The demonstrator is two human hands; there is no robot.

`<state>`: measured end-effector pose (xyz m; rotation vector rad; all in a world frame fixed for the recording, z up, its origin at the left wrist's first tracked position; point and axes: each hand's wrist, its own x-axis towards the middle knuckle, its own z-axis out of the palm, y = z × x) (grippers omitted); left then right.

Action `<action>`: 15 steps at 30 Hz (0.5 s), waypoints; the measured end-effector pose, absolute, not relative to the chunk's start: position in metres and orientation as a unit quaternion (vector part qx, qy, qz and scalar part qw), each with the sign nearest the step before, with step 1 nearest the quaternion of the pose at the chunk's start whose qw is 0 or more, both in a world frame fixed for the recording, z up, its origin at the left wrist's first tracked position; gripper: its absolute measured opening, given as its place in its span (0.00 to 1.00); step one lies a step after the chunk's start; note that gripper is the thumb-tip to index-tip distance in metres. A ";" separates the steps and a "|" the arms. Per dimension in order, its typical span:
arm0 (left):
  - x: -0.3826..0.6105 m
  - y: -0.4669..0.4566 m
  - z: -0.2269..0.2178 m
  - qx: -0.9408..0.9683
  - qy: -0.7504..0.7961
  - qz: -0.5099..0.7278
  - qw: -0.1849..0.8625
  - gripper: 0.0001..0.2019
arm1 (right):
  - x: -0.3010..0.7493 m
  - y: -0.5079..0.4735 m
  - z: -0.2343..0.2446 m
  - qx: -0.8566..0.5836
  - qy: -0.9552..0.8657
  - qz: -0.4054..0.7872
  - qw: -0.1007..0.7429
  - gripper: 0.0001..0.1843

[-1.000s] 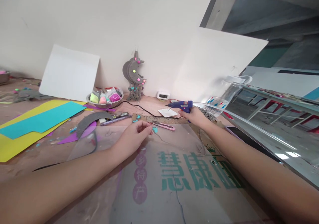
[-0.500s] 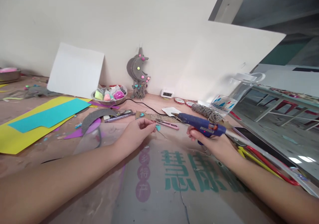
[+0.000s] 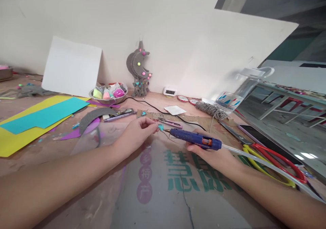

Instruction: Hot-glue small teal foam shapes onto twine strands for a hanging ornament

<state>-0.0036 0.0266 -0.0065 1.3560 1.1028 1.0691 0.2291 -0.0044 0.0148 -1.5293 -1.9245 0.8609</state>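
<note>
My left hand (image 3: 142, 129) pinches a small turquoise piece (image 3: 161, 127) between thumb and fingertips, with a thin grey string trailing from it. My right hand (image 3: 203, 151) is wrapped round a blue hot glue gun (image 3: 192, 138), a long clear glue stick (image 3: 262, 159) running out of its back end. The gun's nozzle points left, right at the turquoise piece; whether they touch I cannot tell. Beneath both hands lies a translucent plastic sheet (image 3: 158, 208) with green and purple lettering. A pink craft knife (image 3: 170, 123) rests just behind the nozzle.
Scissors (image 3: 275, 161) and a phone (image 3: 265, 142) lie to the right, near grey string (image 3: 211, 110) and a clear jug (image 3: 233, 93). A bowl (image 3: 108, 101) of bagged clay, coloured card (image 3: 48, 115) and a grey curved strip (image 3: 94, 117) are left. A moon ornament (image 3: 139, 66) hangs at the wall.
The glue gun in my right hand has swung left and down, bringing its nozzle to the turquoise piece. My left hand keeps its pinch. The view has shifted slightly.
</note>
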 end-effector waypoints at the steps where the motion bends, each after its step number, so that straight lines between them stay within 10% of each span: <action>1: -0.004 0.027 -0.006 0.566 0.461 0.445 0.519 0.10 | 0.229 -0.005 0.015 -0.569 -0.712 0.316 0.264 0.16; 15: -0.002 0.027 -0.001 0.564 0.464 0.452 0.512 0.09 | 0.224 -0.006 0.017 -0.546 -0.750 0.259 0.269 0.15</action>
